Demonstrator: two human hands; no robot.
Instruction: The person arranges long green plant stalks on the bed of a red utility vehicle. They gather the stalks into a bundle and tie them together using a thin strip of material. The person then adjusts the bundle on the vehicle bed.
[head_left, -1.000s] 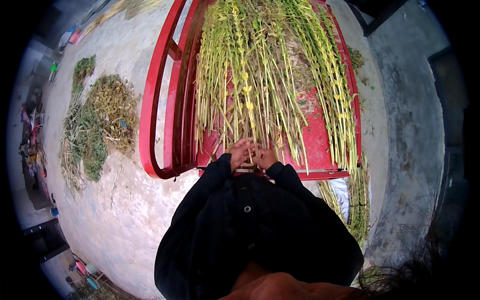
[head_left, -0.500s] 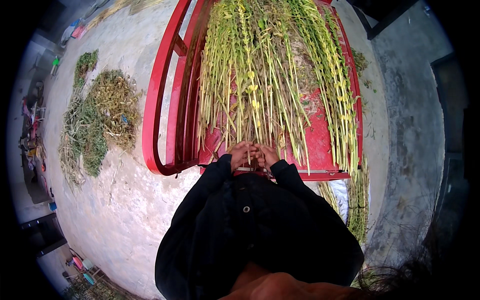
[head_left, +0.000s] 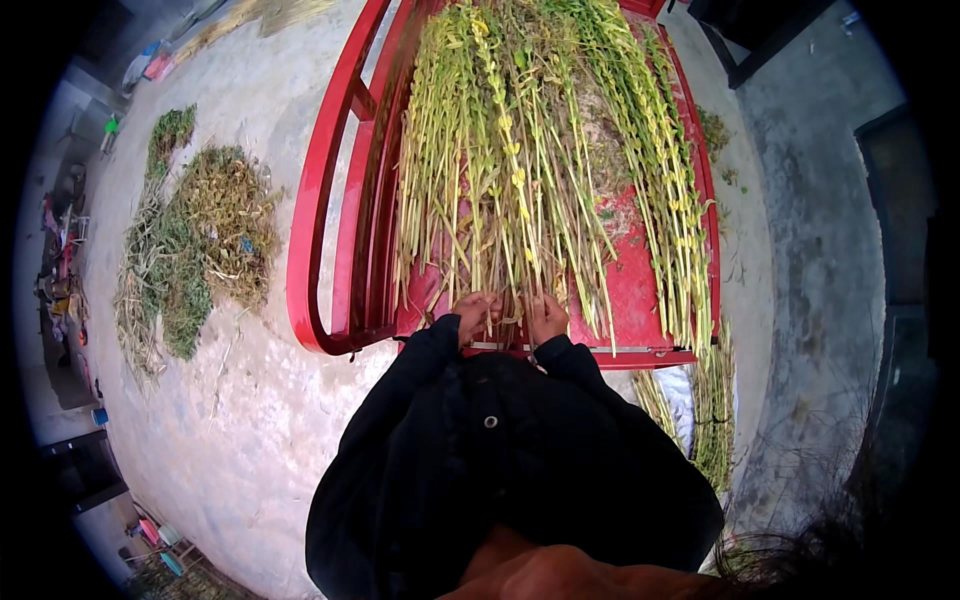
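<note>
Long cut plant stalks (head_left: 480,180), green to yellow with pods and leaves along their upper parts, lie lengthwise on a red metal cart bed (head_left: 632,290). Their bare ends point toward me. At the near edge of the bed, my left hand (head_left: 476,318) is closed with curled fingers around stalk ends. A short gap to its right, my right hand (head_left: 546,320) is closed on the lower ends of stalks, among them a yellowish one. Exactly how many stalks each hand grips is too small to tell.
A red side rail (head_left: 308,220) rises along the cart's left. Another row of stalks (head_left: 672,230) lies along its right edge. Tied stalk bundles (head_left: 712,410) stand below the right near corner. Heaps of dried plants (head_left: 215,235) lie on the concrete floor (head_left: 240,430) to the left.
My hands have moved apart from nearly touching, the right one shifting a little right. The near end of a yellowish stalk has swung right with it.
</note>
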